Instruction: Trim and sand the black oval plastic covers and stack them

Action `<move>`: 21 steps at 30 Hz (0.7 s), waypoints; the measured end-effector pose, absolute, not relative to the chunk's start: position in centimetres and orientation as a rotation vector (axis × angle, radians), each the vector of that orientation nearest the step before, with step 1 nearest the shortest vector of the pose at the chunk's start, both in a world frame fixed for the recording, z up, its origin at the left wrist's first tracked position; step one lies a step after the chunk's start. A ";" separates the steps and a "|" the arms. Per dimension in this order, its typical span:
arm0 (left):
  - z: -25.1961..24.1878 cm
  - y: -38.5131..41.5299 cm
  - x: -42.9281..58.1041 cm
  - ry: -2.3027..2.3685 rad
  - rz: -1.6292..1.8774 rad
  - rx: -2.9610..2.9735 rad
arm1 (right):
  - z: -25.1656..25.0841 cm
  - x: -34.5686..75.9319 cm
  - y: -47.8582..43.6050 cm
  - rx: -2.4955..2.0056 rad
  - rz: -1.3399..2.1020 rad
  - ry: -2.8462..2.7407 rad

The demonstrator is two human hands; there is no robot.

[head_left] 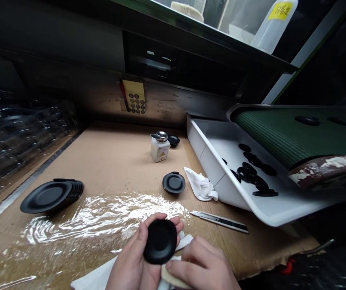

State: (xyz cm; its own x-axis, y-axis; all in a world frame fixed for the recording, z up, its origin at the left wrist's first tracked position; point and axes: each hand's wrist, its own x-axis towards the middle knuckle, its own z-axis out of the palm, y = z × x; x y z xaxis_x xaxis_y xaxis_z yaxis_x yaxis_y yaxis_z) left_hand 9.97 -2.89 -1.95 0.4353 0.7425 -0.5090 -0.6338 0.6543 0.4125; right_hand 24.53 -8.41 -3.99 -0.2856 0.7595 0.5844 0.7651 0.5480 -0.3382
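My left hand (133, 262) grips a small black rounded lid (160, 241) near the front edge of the bench, thumb on its left rim. My right hand (201, 264) presses a white cloth (183, 243) against the lid's lower right edge, fingers closed on the cloth. A second black lid (173, 183) lies on the cardboard a little beyond them. A slanted stack of black lids (52, 195) rests at the left.
Cardboard (115, 161) covers the bench, with crinkled clear film (100, 217) across it. A white bottle (160, 149), a crumpled white rag (201, 185) and a utility knife (219, 220) lie nearby. A white tray (218, 169) holds several black lids below a green conveyor belt (281, 135).
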 end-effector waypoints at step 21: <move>-1.9 -3.0 9.9 0.647 0.839 0.127 | -4.4 22.8 -7.1 -1.167 -0.232 -1.957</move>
